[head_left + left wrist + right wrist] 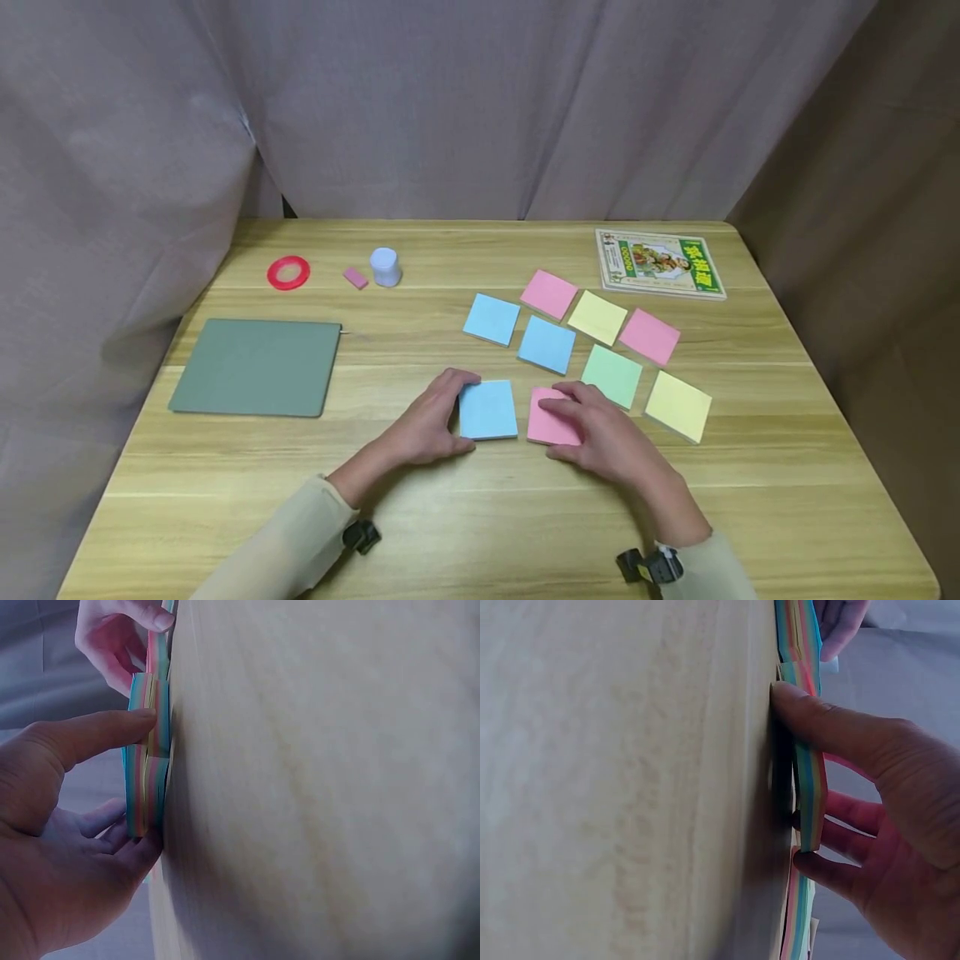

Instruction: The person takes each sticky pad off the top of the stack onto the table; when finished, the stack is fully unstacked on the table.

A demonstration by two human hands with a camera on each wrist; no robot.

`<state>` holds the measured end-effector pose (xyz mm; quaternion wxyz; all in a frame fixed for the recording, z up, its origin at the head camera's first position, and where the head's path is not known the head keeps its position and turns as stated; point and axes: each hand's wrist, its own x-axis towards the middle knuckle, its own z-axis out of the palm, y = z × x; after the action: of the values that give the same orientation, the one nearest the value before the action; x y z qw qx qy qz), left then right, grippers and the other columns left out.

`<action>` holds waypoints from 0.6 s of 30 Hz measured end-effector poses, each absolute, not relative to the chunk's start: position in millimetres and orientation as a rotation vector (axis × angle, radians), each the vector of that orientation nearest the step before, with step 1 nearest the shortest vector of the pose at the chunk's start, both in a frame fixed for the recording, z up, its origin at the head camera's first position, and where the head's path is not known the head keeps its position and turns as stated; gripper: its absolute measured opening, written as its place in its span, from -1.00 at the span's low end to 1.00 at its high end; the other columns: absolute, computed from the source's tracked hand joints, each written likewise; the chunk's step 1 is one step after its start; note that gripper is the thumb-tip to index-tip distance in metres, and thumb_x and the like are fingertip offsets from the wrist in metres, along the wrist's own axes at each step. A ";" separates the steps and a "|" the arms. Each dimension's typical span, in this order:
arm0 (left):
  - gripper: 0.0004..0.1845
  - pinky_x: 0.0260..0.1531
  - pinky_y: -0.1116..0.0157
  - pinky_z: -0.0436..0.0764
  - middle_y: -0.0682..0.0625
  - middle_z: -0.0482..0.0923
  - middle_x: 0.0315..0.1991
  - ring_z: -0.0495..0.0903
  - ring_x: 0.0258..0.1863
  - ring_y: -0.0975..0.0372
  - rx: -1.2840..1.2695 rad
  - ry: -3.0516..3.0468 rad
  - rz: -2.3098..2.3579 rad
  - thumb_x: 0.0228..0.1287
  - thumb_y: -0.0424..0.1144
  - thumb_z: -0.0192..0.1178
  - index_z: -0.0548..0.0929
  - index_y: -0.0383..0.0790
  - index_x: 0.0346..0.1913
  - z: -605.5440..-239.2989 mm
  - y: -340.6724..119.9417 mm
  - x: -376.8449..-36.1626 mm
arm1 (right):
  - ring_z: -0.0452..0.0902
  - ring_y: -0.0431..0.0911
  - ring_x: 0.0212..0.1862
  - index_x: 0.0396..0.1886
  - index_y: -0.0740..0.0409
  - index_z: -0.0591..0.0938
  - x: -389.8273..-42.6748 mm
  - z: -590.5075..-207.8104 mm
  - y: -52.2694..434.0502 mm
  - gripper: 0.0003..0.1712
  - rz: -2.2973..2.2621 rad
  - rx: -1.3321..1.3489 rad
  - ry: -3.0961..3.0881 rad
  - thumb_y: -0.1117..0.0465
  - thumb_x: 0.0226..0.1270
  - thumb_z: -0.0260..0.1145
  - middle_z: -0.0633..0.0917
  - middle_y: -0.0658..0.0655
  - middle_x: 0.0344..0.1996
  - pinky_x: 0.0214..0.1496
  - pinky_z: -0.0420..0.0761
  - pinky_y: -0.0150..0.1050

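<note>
My left hand (pixel 429 423) grips a square sticky-note pad with a blue top (pixel 491 412), thumb at the near edge and fingers at the far left corner. In the left wrist view the pad's side (pixel 147 780) shows layers of several colours. Just to the right, a pink-topped pad (pixel 546 423) is held by my right hand (pixel 615 435), its thumb on the near edge and fingers over the top and far side. A narrow gap separates the two pads. The right wrist view shows the pink pad's striped side (pixel 808 787) slightly off the wooden tabletop (pixel 667 787).
Behind the hands lie more pads: blue (pixel 547 344), pink (pixel 549 294), yellow (pixel 597 317) and green (pixel 612 377). A picture book (pixel 660 263) lies at the back right. Leftward are a green notebook (pixel 257 367), red tape roll (pixel 288 272), pink eraser (pixel 356 277) and white container (pixel 386 267).
</note>
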<state>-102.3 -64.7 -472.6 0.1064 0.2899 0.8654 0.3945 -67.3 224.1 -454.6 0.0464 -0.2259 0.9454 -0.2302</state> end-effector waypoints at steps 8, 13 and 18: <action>-0.09 0.27 0.17 0.33 -0.07 0.37 0.20 0.33 0.22 0.15 0.846 2.555 1.159 -0.16 -0.33 0.58 0.32 -0.26 0.32 -472.0 -64.9 -101.7 | 0.30 0.10 0.32 0.24 0.05 0.60 -69.2 -454.9 223.5 -0.27 -0.693 -0.684 2.879 0.00 0.02 0.58 0.43 0.18 0.31 0.30 0.35 0.08; -0.08 0.27 0.17 0.33 -0.07 0.36 0.21 0.33 0.22 0.14 0.847 2.551 1.159 -0.16 -0.33 0.58 0.32 -0.27 0.32 -471.9 -64.9 -101.5 | 0.29 0.10 0.33 0.26 0.05 0.58 -68.8 -452.2 221.9 -0.25 -0.662 -0.683 2.890 -0.04 0.04 0.57 0.42 0.18 0.32 0.30 0.35 0.10; -0.08 0.28 0.17 0.33 -0.07 0.36 0.21 0.33 0.22 0.15 0.849 2.549 1.161 -0.16 -0.34 0.58 0.31 -0.26 0.33 -472.6 -64.9 -101.8 | 0.29 0.06 0.34 0.28 0.01 0.57 -72.3 -440.9 210.7 -0.28 -0.671 -0.733 2.912 -0.07 0.11 0.52 0.43 0.14 0.32 0.28 0.37 0.11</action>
<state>-101.8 -64.9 -472.6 0.1072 0.2884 0.8658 0.3945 -72.3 210.7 -440.9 0.0323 -0.2382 0.9459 -0.2181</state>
